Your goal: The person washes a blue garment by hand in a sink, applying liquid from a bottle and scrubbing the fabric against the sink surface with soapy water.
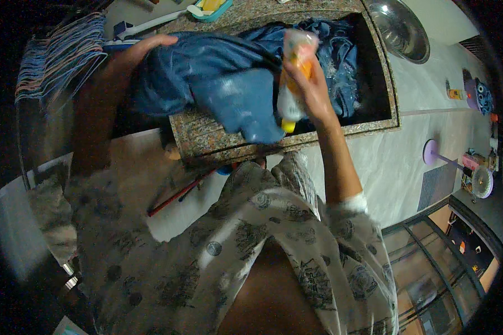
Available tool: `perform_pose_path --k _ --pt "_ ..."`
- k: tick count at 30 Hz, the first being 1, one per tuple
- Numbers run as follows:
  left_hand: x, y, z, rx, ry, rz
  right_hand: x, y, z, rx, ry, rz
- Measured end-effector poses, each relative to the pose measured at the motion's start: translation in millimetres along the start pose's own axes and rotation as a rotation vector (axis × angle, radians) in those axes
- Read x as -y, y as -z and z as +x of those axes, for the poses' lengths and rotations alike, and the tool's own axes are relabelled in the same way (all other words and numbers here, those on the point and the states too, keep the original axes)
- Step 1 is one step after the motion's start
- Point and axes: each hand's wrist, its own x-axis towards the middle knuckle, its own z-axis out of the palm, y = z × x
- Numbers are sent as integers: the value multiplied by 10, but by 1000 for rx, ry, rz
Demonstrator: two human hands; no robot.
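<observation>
In my right hand (316, 94) is a squeeze bottle (291, 104) with a white and orange body, blurred, its yellow cap (288, 126) pointing towards me. My left hand (151, 43) grips the far left part of a wet blue garment (234, 92), with the thumb on top and the other fingers hidden. That cloth drapes across the speckled granite washboard (201, 144) of a laundry sink. More blue cloth (341, 83) lies bunched in the dark basin to the right, with whitish suds on it.
A teal soap dish (213, 14) holding yellow soap sits on the far ledge, beside a white-handled brush (155, 20). Many hangers (60, 58) hang at left. A steel bowl (402, 31) stands right of the sink. A red stick (180, 192) leans below; a fan (482, 182) stands far right.
</observation>
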Motion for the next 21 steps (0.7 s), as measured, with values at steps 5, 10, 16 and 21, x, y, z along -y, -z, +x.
perform_pose_path --k 5,10,16,21 --pt "1184 480 625 -452 40 725 -641 -416 771 -112 -77 41" --pt "1499 -622 984 -521 206 1181 -306 -369 608 -130 72 -110" --pt "1511 -931 918 -297 295 1186 468 -1129 402 -263 772 -577" --pt "1862 -883 1404 -637 -14 1133 -1496 -1260 586 57 167 -1640"
